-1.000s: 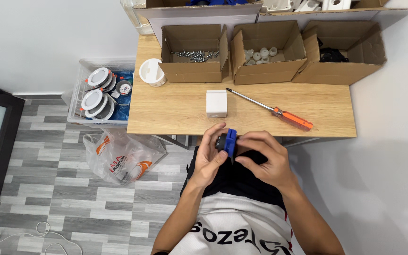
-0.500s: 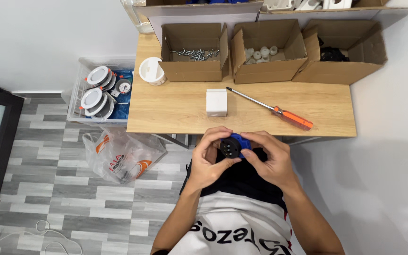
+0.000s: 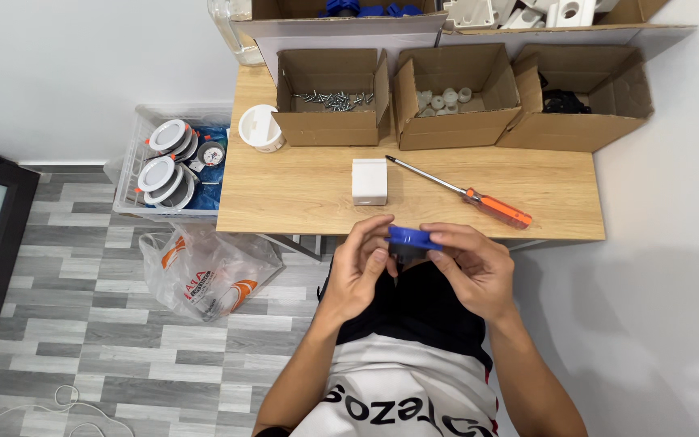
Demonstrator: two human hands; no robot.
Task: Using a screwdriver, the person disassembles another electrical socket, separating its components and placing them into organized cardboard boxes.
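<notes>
**Both hands close on a small blue part, just off the counter's near edge**

The left hand (image 3: pixel 359 271) and the right hand (image 3: pixel 471 267) meet over the person's lap, fingers curled in from both sides and clamped on a small blue plastic part (image 3: pixel 411 237) with something dark seated under it. Held between two sets of fingertips, the piece can be turned and pressed from either side, which would explain why it sits in the air rather than flat on the wood.

Taking the white box (image 3: pixel 369 180) on the counter (image 3: pixel 301 194) as the landmark: the blue part is just nearer the person than it, past the counter's edge. The orange-handled screwdriver (image 3: pixel 467 194) lies to the right of the box, handle towards the right hand, so it seems placed for an easy pick-up. Beyond the box stand three open cartons: the screw carton (image 3: pixel 331 97) directly behind and slightly left, the carton of white fittings (image 3: pixel 453 97) behind to the right, and the carton of dark parts (image 3: pixel 580 101) farthest right. A white round tub (image 3: pixel 259 128) sits to the box's left. Off the counter, farther left, a clear crate of round lamps (image 3: pixel 173 158) rests on the floor.
</notes>
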